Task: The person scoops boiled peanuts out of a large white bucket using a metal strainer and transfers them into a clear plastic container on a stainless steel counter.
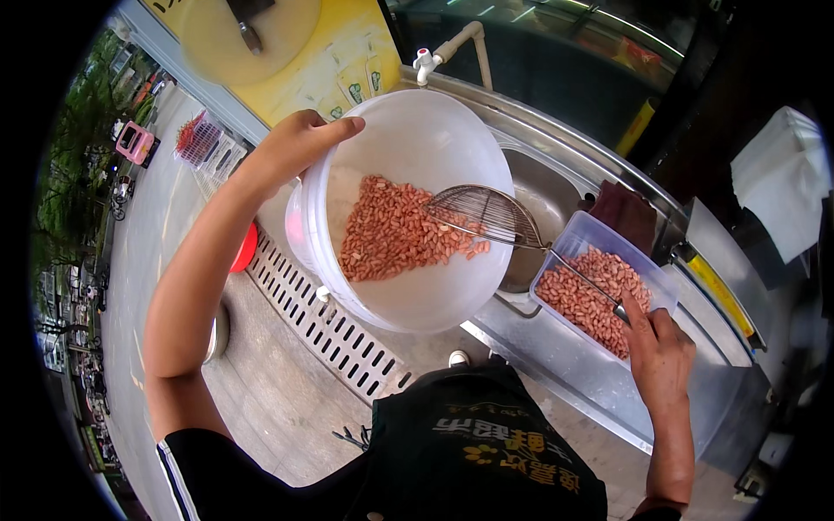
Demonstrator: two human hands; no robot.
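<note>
My left hand (300,146) grips the rim of a large white plastic bucket (430,130), which is tilted so that its inside shows. Reddish peanuts (391,228) lie along the bucket's inner side. In my right hand (661,348) is the handle of a wire strainer (488,211). The strainer's wire bowl reaches into the bucket mouth, over the edge of the peanuts. Below its handle, a translucent plastic box (567,238) holds more peanuts (589,296). The box stands on the steel counter, beside the sink.
A steel sink (544,189) lies behind the bucket, with a white tap (425,64) at its far left. A dark red cloth (622,215) lies behind the box. A cleaver (247,29) rests on a round board (287,58) at upper left. A slotted drain cover (326,319) crosses the floor.
</note>
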